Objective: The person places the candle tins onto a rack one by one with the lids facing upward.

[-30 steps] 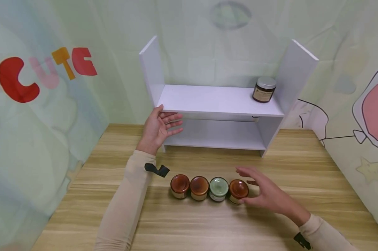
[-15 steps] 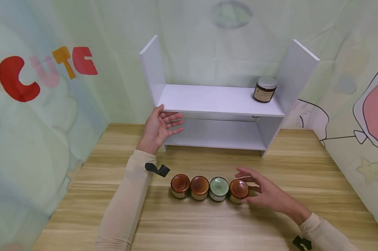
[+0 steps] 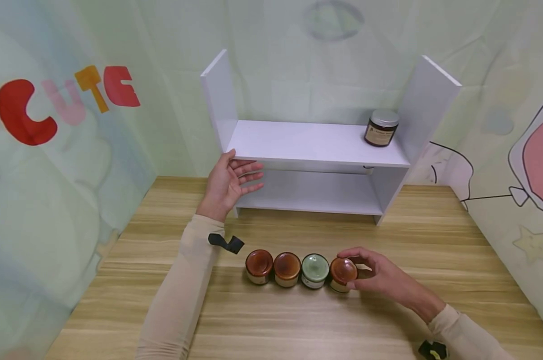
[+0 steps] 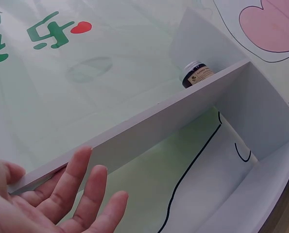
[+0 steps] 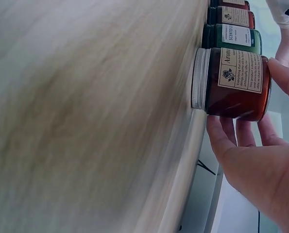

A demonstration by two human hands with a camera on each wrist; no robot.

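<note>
OK, R hand (image 3: 386,281) pinches end amber jar (image 3: 343,270) in front of shelf (image 3: 298,142), R half; L hand (image 3: 221,187) spread, thumb on shelf edge. Prob best: even pressure, w/o nudging green jar (image 3: 315,269).

Bright, soft light fills the head view. Pale glare spreads on the table (image 3: 303,320) below-left of the right fingers (image 3: 356,252); the jar (image 3: 342,270) between them glints. The left wrist view is dimmer. In the right wrist view, the table left of the fingers blurs.
</note>
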